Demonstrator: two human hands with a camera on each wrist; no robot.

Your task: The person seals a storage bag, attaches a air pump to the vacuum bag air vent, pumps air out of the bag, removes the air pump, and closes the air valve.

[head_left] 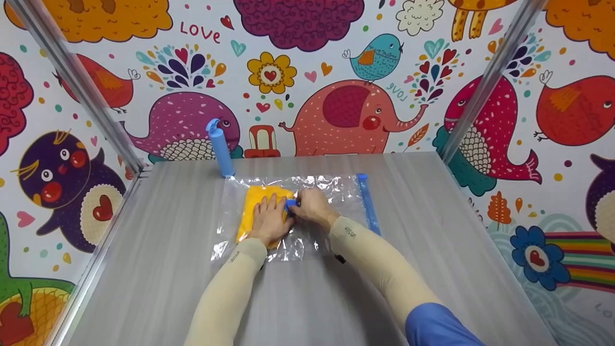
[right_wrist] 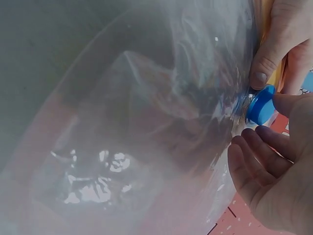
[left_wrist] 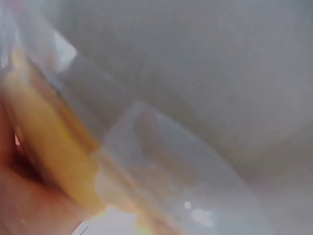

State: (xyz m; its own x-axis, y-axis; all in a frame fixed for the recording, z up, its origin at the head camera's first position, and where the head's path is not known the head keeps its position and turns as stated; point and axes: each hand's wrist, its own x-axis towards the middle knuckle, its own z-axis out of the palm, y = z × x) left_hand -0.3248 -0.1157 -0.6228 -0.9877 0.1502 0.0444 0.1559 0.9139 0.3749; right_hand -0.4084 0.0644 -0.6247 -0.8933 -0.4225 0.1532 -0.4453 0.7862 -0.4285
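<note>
A transparent plastic bag (head_left: 343,202) lies on the table with folded yellow cloth (head_left: 254,197) inside its left part. My left hand (head_left: 270,221) rests on the bag over the cloth, fingers spread, thumb beside a round blue valve cap (head_left: 291,203). My right hand (head_left: 313,206) is at this cap from the right. In the right wrist view, the right thumb presses the blue cap (right_wrist: 262,105) and the other fingers (right_wrist: 254,156) curl below it; the left hand (right_wrist: 286,41) is just above. Blurred yellow cloth (left_wrist: 54,142) shows through plastic beside the left hand (left_wrist: 29,205) in the left wrist view.
A light blue cylindrical pump (head_left: 221,151) stands at the table's back left, behind the bag's corner. Along the bag's right edge runs a blue zip strip (head_left: 367,202). Metal posts and patterned walls border the grey table (head_left: 158,230).
</note>
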